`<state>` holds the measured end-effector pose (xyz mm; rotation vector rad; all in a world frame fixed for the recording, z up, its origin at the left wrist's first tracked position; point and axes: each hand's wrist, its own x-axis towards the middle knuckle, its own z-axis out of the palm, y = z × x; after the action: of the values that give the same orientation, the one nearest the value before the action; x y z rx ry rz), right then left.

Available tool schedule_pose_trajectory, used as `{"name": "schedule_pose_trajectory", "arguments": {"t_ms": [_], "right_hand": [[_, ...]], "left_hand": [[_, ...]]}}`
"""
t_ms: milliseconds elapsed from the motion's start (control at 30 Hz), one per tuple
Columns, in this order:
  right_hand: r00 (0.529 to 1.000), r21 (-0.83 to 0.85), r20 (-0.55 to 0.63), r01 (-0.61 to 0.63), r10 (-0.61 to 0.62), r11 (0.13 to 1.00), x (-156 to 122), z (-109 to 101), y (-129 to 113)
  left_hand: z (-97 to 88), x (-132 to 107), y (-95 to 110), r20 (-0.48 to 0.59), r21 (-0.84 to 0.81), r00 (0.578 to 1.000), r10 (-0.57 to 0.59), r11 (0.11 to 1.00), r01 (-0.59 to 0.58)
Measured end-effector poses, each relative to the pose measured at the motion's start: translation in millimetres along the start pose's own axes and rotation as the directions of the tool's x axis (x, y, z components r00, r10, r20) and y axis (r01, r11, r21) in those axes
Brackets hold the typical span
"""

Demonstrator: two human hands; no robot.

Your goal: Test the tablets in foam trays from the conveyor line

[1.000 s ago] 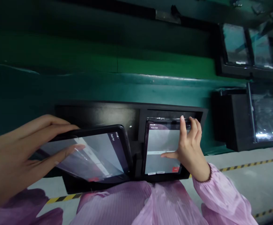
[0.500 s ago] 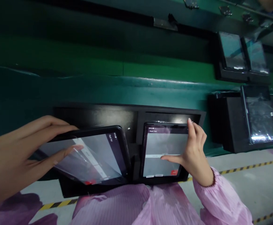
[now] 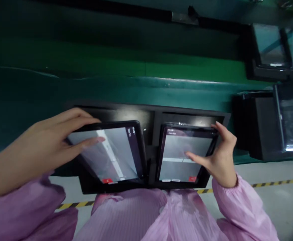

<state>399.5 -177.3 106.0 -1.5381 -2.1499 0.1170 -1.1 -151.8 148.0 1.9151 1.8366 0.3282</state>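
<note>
Two lit tablets lie in a black two-slot tray on a green conveyor. My left hand grips the left tablet by its far left edge, thumb over the screen, and the tablet is tilted up out of its slot. My right hand holds the right tablet at its right edge, fingers over the top corner and thumb resting on the screen. Both screens show a grey test page with a red button at the bottom.
More black trays with wrapped tablets sit to the right on the green conveyor, and others further back. The grey floor with a yellow-black striped line lies below. My pink sleeves and gown fill the bottom.
My right hand slid from the top of the right tablet's screen to its right edge. My left hand moved inward with the left tablet. The view shifted slightly left.
</note>
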Motion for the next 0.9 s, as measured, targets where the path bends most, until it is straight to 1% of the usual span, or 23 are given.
{"name": "schedule_pose_trajectory", "arguments": {"t_ms": [67,100,167,200,233,300,367,400,433,467,533,600,633,667,733,800,833,900], "right_hand": [[0.999,0.026,0.036,0.012,-0.013,1.000,4.5,7.7,10.0],[0.999,0.019,0.045,0.023,-0.024,1.000,4.0,9.3,13.2],[0.997,-0.030,0.057,0.049,-0.048,0.998,-3.7,8.9,15.8],[0.996,-0.050,0.069,0.055,-0.052,0.997,-10.8,7.8,15.8],[0.995,-0.054,0.085,0.048,-0.043,0.997,-19.5,7.0,15.4],[0.995,-0.035,0.103,-0.016,0.019,0.999,-39.0,8.1,15.4],[0.990,0.006,0.082,-0.115,0.114,0.993,-56.7,13.4,18.1],[0.985,0.037,0.061,-0.164,0.161,0.986,-63.6,17.1,20.6],[0.978,0.077,0.040,-0.210,0.207,0.975,-68.9,21.0,23.7],[0.968,0.120,0.028,-0.249,0.248,0.961,-72.7,25.0,27.4],[0.952,0.183,0.035,-0.306,0.305,0.934,-76.6,32.2,35.2],[0.948,0.171,0.046,-0.317,0.314,0.933,-77.7,37.4,42.6],[0.951,0.156,0.042,-0.309,0.306,0.938,-77.8,39.1,45.6],[0.954,0.155,0.034,-0.300,0.299,0.941,-77.9,39.9,48.0],[0.955,0.209,0.009,-0.292,0.297,0.933,-77.8,39.0,49.4],[0.956,0.265,-0.012,-0.279,0.293,0.923,-77.3,35.2,45.0],[0.962,0.260,-0.027,-0.255,0.272,0.931,-76.9,32.7,40.1],[0.981,0.196,-0.046,-0.178,0.190,0.964,-76.3,27.8,24.8]], "left_hand": [[6.5,12.9,0.0,0.087,0.061,0.995,0.058,0.996,-0.063],[9.8,18.7,-0.2,0.118,0.067,0.991,0.068,0.995,-0.076],[14.4,24.8,-1.1,0.131,0.030,0.990,0.053,0.998,-0.058],[15.7,24.2,-1.8,0.120,0.006,0.992,0.043,0.999,-0.044],[16.5,20.9,-3.0,0.085,-0.014,0.996,0.032,0.999,-0.031],[19.0,6.7,-7.5,-0.023,-0.032,1.000,0.015,0.999,-0.016],[26.6,-15.3,-16.3,-0.148,-0.030,0.989,0.027,0.999,-0.032],[33.0,-28.3,-22.3,-0.187,-0.041,0.982,0.032,0.998,-0.041],[41.0,-42.3,-29.1,-0.198,-0.078,0.980,0.026,0.996,-0.042],[49.9,-56.7,-36.2,-0.182,-0.138,0.983,0.004,0.990,-0.029],[68.4,-84.8,-48.9,-0.076,-0.296,0.993,-0.085,0.953,0.058],[84.3,-107.0,-56.7,0.016,-0.425,0.986,-0.165,0.892,0.156],[90.5,-114.2,-58.5,0.021,-0.469,0.981,-0.194,0.864,0.181],[95.5,-118.2,-59.0,0.001,-0.502,0.975,-0.223,0.843,0.194],[101.8,-116.9,-57.8,-0.064,-0.546,0.961,-0.269,0.816,0.191],[104.5,-106.0,-56.1,-0.106,-0.567,0.948,-0.299,0.801,0.189],[104.9,-98.3,-55.5,-0.114,-0.577,0.943,-0.314,0.793,0.194],[105.2,-80.6,-55.4,-0.126,-0.593,0.931,-0.341,0.779,0.205]]}}
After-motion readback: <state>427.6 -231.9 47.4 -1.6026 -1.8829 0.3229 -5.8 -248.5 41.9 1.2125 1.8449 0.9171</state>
